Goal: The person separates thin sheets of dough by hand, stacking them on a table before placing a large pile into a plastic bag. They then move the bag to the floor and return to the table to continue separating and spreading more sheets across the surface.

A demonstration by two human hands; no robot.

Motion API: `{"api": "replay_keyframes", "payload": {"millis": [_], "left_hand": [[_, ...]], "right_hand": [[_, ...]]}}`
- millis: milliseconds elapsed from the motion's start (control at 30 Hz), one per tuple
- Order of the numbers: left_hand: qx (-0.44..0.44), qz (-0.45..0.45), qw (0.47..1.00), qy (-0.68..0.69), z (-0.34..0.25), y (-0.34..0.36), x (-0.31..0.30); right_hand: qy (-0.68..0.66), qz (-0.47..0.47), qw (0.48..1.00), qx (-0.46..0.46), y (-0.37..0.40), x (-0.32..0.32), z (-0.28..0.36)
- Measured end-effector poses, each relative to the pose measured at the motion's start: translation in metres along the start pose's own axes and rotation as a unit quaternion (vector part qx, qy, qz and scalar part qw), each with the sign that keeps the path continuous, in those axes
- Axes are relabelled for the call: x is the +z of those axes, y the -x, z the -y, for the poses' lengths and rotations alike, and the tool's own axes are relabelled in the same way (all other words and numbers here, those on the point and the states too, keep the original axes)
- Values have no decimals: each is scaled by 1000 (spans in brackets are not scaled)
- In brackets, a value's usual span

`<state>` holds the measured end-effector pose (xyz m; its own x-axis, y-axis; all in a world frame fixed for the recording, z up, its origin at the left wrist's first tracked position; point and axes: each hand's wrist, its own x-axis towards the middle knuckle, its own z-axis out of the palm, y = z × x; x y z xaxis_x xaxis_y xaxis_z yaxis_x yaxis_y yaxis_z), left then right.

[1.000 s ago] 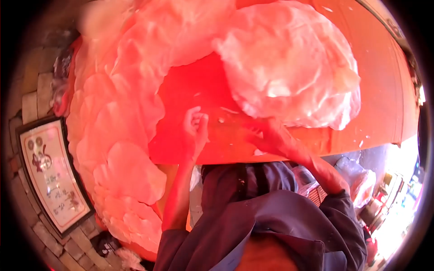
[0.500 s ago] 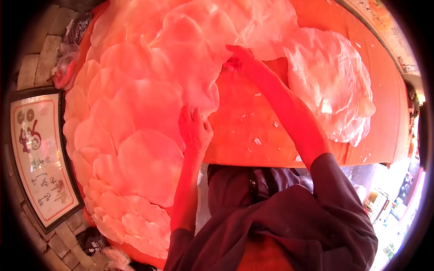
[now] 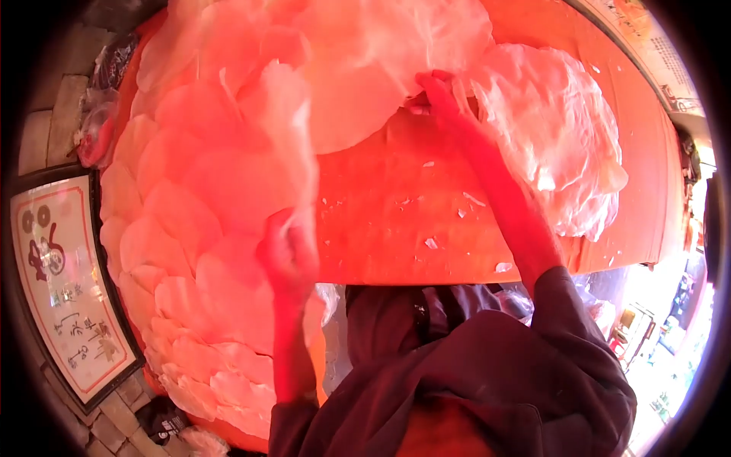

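My left hand [image 3: 291, 247] is closed on the lower edge of a thin, pale round sheet [image 3: 293, 114], which stands up blurred over the overlapping sheets. Many such thin round sheets [image 3: 175, 183] lie layered across the left of the orange-covered table [image 3: 388, 213]. My right hand [image 3: 438, 95] is at the edge of the layered sheets at the top centre, fingers bent, beside a crumpled stack of pale sheets [image 3: 544, 122]. Whether its fingers grip a sheet is hard to make out.
A framed sign with writing [image 3: 68, 282] stands at the left on brick paving [image 3: 114, 423]. Plastic bags [image 3: 97, 133] lie at the upper left. Small pale flakes [image 3: 432, 244] are scattered on the orange cover. A printed board [image 3: 647, 46] is at the upper right.
My left hand has moved left and slightly down, lifting a thin sheet, and more orange cover shows at the centre. My right hand has shifted a little to the right.
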<state>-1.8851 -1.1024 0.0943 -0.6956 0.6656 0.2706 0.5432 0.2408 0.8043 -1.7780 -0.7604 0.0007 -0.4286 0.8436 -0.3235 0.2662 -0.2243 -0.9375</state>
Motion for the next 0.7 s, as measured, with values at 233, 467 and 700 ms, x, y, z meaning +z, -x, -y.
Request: {"api": "replay_keyframes", "payload": {"millis": [233, 467, 700], "left_hand": [[-90, 55, 992, 63, -39, -1, 68], [52, 217, 975, -19, -25, 38, 146], [118, 44, 989, 81, -52, 31, 117]], "right_hand": [[-116, -94, 989, -15, 85, -7, -13], [-160, -3, 983, 95, 81, -8, -25], [141, 35, 968, -204, 75, -68, 103]]}}
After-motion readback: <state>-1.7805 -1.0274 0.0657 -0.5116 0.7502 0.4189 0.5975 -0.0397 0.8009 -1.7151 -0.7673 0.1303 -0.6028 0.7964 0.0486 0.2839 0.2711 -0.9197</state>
